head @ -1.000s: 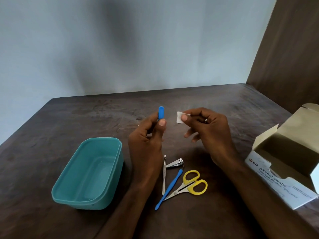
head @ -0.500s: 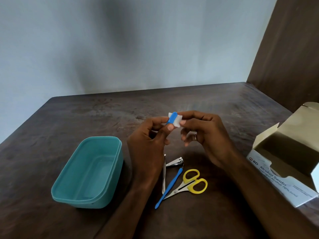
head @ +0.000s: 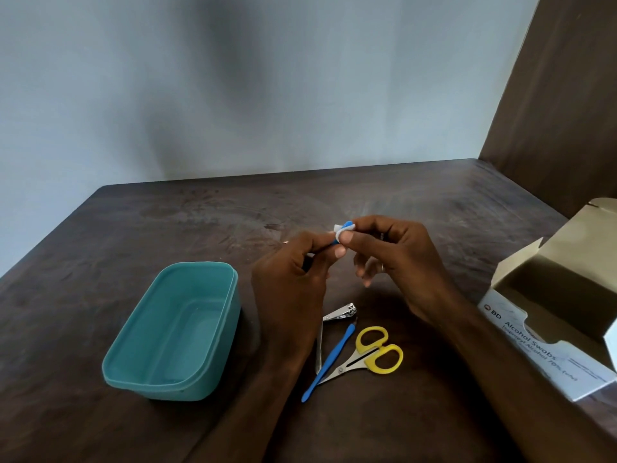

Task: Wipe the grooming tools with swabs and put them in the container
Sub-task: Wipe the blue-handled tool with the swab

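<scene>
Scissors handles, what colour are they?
Yellow. The scissors handles show best in the head view.

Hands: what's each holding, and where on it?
Left hand pinches the blue tool at its lower shaft. Right hand pinches the swab wrapped round the tool's top.

Open cardboard box (head: 547,332) at right edge of frame, white front panel printed "BD" beside a round logo, "Alcohol Swabs" in larger type, smaller line beneath reading roughly "Isopropyl Alcohol 70%", remaining print too blurred to read
</scene>
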